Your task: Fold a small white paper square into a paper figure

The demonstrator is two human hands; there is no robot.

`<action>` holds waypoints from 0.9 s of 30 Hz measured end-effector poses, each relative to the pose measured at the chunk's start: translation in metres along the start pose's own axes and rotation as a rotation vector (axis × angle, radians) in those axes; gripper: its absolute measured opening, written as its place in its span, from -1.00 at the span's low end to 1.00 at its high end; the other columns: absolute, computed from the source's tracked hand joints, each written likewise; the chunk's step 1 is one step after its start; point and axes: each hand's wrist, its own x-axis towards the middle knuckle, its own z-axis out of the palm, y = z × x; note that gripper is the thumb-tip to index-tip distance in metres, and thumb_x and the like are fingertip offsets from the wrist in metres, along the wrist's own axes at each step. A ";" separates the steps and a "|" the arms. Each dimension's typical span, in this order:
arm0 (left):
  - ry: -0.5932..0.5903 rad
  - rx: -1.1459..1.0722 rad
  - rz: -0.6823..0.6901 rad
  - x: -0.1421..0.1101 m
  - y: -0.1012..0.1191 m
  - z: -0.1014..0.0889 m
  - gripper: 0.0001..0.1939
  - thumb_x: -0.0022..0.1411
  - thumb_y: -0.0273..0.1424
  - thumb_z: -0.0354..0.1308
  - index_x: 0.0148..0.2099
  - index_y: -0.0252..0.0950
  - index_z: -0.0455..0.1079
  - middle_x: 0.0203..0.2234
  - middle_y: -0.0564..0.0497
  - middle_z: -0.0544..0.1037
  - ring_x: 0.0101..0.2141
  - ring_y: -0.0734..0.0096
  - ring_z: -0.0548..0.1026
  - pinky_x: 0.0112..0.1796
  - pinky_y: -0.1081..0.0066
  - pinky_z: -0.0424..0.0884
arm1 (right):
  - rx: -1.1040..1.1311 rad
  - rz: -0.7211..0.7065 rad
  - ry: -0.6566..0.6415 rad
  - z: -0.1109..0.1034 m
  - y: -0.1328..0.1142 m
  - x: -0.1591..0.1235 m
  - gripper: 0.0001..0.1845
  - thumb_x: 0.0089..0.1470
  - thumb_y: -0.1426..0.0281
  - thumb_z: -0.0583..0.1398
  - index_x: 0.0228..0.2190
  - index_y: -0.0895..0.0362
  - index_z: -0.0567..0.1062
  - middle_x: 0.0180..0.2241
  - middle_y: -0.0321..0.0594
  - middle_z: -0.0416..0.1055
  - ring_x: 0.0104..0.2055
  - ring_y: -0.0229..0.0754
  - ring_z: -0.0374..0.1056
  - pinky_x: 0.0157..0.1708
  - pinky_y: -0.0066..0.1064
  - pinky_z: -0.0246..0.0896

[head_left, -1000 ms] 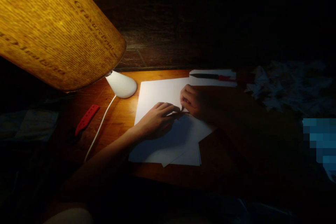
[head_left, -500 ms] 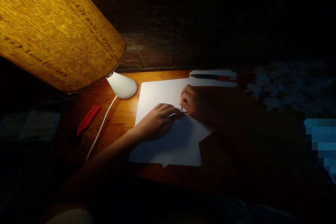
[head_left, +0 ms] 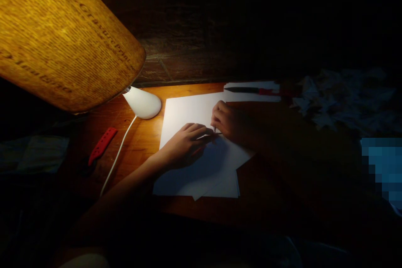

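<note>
White paper sheets [head_left: 185, 111] lie stacked unevenly on the wooden table, partly in shadow. My left hand [head_left: 191, 140] rests over their middle, palm down, its fingers stretched toward my right hand. My right hand [head_left: 223, 117] is closed in a pinch on a thin, pale, pen-like thing [head_left: 215, 129], whose lower end points down at the paper. Close to the left fingertips is a thin dark line or strip [head_left: 216, 134], too small and dim to name. Both hands nearly meet there.
A lamp with a glowing brown printed shade [head_left: 72, 42] and white base [head_left: 144, 102] stands at left, its cord [head_left: 117, 157] trailing forward. Nearby lies a red holed object [head_left: 103, 145]. A black-bladed, red-handled tool [head_left: 241, 90] crosses smaller papers [head_left: 270, 99]; pale crumpled pieces [head_left: 333, 96] heap at right.
The whole view has shifted slightly, moving most things a little left in the picture. My right hand has moved slightly left, closer to the left fingertips. Both hands keep much the same pose.
</note>
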 end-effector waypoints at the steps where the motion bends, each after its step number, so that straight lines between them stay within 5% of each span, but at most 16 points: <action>1: 0.005 0.005 0.003 0.000 0.000 0.000 -0.42 0.47 -0.56 0.09 0.45 -0.13 0.32 0.12 -0.09 0.62 0.08 0.16 0.53 0.08 0.17 0.47 | -0.010 0.011 -0.003 0.000 -0.001 0.000 -0.89 0.36 0.42 0.18 -0.25 0.13 0.50 -0.11 -0.06 0.43 -0.21 -0.09 0.34 -0.21 -0.22 0.21; 27: 0.009 0.040 -0.013 0.001 0.005 0.002 -0.63 0.42 -0.57 0.09 0.21 -0.31 0.48 0.08 -0.20 0.61 0.03 0.10 0.52 0.02 0.14 0.48 | -0.103 0.119 0.046 0.009 -0.012 0.002 -0.93 0.28 0.48 0.15 -0.21 0.15 0.46 -0.05 0.10 0.44 -0.12 0.01 0.39 -0.15 -0.16 0.35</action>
